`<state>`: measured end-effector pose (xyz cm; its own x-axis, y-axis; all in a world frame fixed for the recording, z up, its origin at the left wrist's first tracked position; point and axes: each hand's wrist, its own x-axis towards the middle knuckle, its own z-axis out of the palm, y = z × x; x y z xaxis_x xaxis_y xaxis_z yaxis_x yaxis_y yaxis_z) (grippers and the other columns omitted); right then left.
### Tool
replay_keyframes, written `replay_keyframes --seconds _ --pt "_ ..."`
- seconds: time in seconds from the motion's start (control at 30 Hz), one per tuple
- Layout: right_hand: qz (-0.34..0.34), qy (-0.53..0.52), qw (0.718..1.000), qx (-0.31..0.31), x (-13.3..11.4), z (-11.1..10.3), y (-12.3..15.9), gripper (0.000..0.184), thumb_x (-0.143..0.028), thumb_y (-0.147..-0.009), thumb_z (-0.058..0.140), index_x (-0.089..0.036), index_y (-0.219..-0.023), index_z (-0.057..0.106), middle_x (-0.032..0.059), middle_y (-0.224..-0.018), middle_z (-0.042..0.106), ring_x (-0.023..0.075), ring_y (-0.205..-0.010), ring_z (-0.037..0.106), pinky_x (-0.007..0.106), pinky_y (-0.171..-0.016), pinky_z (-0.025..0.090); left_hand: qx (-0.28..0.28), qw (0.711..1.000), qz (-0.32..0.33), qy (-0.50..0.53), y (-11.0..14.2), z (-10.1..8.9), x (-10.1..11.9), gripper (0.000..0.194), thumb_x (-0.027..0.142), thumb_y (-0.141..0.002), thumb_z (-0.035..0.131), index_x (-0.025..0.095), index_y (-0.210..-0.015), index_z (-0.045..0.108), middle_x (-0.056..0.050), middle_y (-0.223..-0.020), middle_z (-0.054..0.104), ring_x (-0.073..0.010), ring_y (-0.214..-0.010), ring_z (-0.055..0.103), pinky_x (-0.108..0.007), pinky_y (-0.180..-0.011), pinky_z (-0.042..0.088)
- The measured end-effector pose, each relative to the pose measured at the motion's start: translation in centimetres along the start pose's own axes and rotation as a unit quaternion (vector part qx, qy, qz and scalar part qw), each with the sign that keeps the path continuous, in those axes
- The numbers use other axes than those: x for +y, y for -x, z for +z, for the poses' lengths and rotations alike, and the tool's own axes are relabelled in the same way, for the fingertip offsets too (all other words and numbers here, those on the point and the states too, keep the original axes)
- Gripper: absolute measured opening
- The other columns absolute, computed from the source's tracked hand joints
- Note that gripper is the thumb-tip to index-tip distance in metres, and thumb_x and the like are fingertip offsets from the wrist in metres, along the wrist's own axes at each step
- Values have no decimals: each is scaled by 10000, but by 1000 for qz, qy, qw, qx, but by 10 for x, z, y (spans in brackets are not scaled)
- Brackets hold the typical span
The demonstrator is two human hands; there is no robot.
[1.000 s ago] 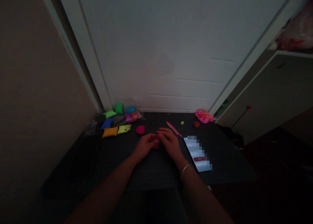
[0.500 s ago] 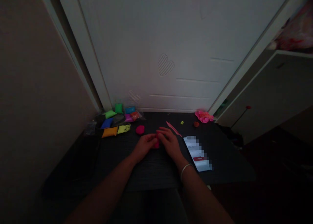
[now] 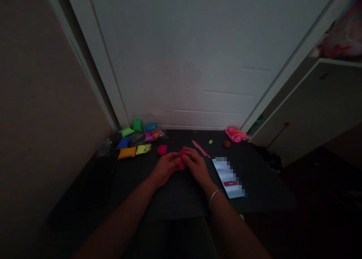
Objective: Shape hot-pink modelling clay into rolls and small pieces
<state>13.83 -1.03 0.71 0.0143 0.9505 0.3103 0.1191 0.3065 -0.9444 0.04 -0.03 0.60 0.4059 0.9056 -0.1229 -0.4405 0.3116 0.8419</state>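
Between my two hands is a piece of pink modelling clay (image 3: 181,161), partly covered by the fingers. My left hand (image 3: 166,169) pinches it from the left, thumb and fingers closed on its edge. From the right, my right hand (image 3: 195,165) grips the same piece, thumb in front and fingers behind. A rounded lump of pink clay (image 3: 162,150) lies on the dark table just beyond my left hand. Pink modelling tools (image 3: 201,148) rest beyond my right hand.
Coloured clay packets (image 3: 127,152) lie at the table's back left. A lit phone or tablet (image 3: 228,179) is right of my right hand. A pink petalled clay shape (image 3: 236,134), a brown ball (image 3: 226,144) and a small yellow bit (image 3: 210,142) sit back right, before a white panel (image 3: 169,55).
The pink clay between my hands has turned slightly and shows more above the fingers. Both hands have shifted only a little; the other things have stayed in place.
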Motion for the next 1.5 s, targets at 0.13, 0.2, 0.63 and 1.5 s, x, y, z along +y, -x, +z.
replay_keyframes --seconds 0.13,0.2,0.63,1.5 --pt "1 -13 1000 5 2 0 -1 161 -316 -720 573 -212 -801 666 53 -1064 576 180 -999 522 333 -892 375 -5 1000 4 -2 0 -1 -1 276 198 -620 690 115 -864 593 -31 -755 614 -105 -649 563 -260 -642 468" --pt "9 -26 1000 5 2 0 -1 208 -333 -746 538 -211 -868 656 53 -1066 581 178 -1005 519 339 -906 363 -6 1000 2 -3 0 -1 -2 313 176 -613 691 128 -902 578 -42 -827 622 -117 -692 576 -274 -664 470" --pt "70 -98 993 -11 1 0 0 226 -328 -753 539 -196 -909 634 55 -1057 595 188 -1018 513 340 -893 371 44 995 17 -91 -1 3 -4 313 180 -571 705 129 -851 576 -33 -729 640 -132 -663 594 -275 -636 472" --pt "84 -144 986 15 0 1 0 322 -284 -668 637 -217 -979 591 28 -924 632 154 -828 576 296 -760 439 21 984 29 -175 -2 -2 -2 247 310 -664 627 127 -831 616 -17 -681 602 -104 -614 543 -229 -568 447"
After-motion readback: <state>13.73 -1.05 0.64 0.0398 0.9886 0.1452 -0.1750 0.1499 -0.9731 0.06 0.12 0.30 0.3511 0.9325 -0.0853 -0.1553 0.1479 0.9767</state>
